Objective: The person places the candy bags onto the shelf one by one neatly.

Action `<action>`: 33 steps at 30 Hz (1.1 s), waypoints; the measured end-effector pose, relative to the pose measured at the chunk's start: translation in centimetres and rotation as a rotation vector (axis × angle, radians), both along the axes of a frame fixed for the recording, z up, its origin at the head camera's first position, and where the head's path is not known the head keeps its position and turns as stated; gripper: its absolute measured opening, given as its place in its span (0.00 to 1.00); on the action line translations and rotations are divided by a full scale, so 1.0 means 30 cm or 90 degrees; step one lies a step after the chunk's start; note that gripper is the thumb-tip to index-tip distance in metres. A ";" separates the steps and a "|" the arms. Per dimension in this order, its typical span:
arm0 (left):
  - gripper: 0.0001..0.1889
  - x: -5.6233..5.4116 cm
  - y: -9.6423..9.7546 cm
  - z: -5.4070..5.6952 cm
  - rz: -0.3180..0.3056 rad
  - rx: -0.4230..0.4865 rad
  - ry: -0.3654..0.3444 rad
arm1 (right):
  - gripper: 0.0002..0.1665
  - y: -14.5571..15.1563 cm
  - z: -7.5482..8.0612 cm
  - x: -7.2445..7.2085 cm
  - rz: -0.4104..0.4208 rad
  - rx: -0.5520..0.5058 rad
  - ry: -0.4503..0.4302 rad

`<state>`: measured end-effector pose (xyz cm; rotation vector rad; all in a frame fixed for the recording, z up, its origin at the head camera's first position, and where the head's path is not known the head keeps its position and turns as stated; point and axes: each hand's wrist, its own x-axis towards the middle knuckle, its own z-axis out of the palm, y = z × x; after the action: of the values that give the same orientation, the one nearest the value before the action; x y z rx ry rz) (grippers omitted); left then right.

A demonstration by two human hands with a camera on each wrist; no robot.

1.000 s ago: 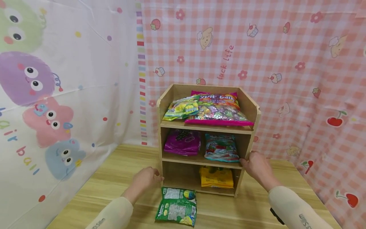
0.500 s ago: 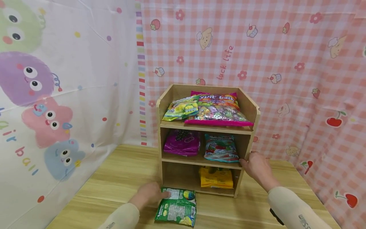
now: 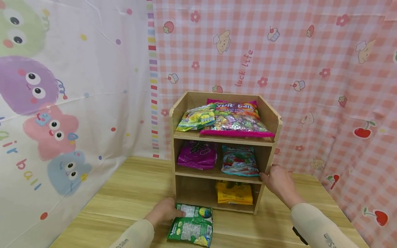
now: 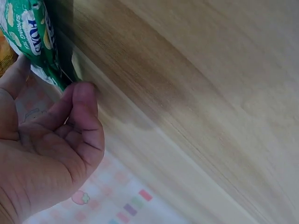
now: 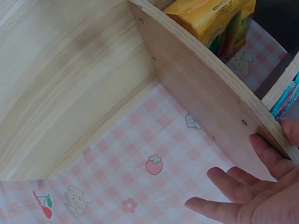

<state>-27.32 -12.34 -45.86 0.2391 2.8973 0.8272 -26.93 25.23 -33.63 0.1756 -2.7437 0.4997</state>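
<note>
A green snack bag [image 3: 190, 225] lies on the wooden table in front of a small wooden shelf [image 3: 218, 177]. My left hand [image 3: 164, 210] pinches its upper left corner, thumb on top and curled fingers at the edge. The left wrist view has this hand [image 4: 51, 144] close up, with part of the green bag [image 4: 32, 35] between thumb and fingers. On the other side, my right hand [image 3: 280, 181] grips the shelf's right side panel. In the right wrist view, thumb and forefinger pinch the panel [image 5: 210, 88], while the other fingers of this hand [image 5: 261, 191] spread outside it.
On the shelf's top lie a yellow-green bag [image 3: 198, 118] and a large pink candy bag [image 3: 237, 119]. The middle level holds a purple bag [image 3: 198, 156] and a light blue bag [image 3: 240, 162]. A yellow bag [image 3: 234, 193] sits bottom right. Printed cloths hang behind.
My left hand has moved from beside the shelf's left panel down and right to the green bag, and takes its corner. The right hand stays on the shelf panel.
</note>
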 end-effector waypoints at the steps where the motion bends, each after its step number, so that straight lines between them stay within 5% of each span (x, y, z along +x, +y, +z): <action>1: 0.35 0.000 0.000 -0.001 -0.003 0.008 0.003 | 0.25 -0.001 0.001 0.001 -0.002 0.001 0.000; 7: 0.20 -0.004 0.008 0.000 -0.026 0.014 0.017 | 0.25 0.002 -0.004 0.001 0.000 0.001 0.006; 18: 0.28 0.000 0.026 -0.006 -0.014 0.053 -0.030 | 0.25 -0.002 -0.002 0.002 -0.007 0.000 -0.002; 24: 0.17 0.002 0.025 -0.013 -0.028 0.137 -0.045 | 0.24 -0.001 -0.003 -0.003 -0.007 0.005 0.006; 33: 0.17 -0.013 0.030 0.042 -0.056 0.140 -0.039 | 0.24 -0.003 -0.002 0.002 -0.016 -0.002 -0.010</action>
<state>-27.70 -11.45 -44.60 0.3514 2.7174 1.1171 -26.85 25.14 -33.69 0.1370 -2.7571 0.5008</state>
